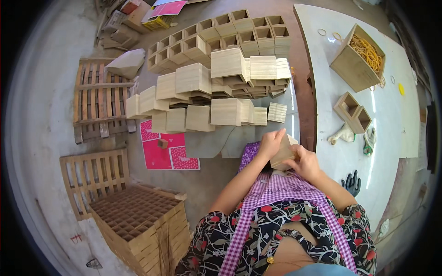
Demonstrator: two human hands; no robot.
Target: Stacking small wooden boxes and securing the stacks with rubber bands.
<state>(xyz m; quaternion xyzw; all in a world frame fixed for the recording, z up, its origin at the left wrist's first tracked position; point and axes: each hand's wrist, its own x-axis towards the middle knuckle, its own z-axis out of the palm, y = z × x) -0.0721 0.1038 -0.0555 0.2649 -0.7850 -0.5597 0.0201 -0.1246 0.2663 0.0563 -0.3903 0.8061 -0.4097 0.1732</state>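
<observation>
1. A wooden box [282, 156], small and pale, was held up in front of the person's body, just left of the white table [338, 156].
2. The left hand [270, 145] was closed against the wooden box's left side, fingers together and pointing up. The right hand [305, 162] gripped the right side, thumb across the near face, fingers curled; some fingertips were hidden.
3. Left of the white table stood rows of pale boxes [193, 80], flat faces up, partly hiding the open-topped boxes [223, 25] behind them.
4. On the white table's far end, a wooden bin [346, 68] held yellow rubber bands [366, 49]; a few loose ones lay around it.
5. Nearer along the white table lay a joined pair of boxes [346, 109], two pale gloves [343, 134] and, nearest, a black glove [352, 183].
6. Well left of the white table were a pink sheet [156, 156], slatted pallets [102, 99] and a big stack of celled boxes [159, 234].
7. Lettering crossed the purple checked apron [285, 186], broken by folds; the sheet's pale print was too small to read.
</observation>
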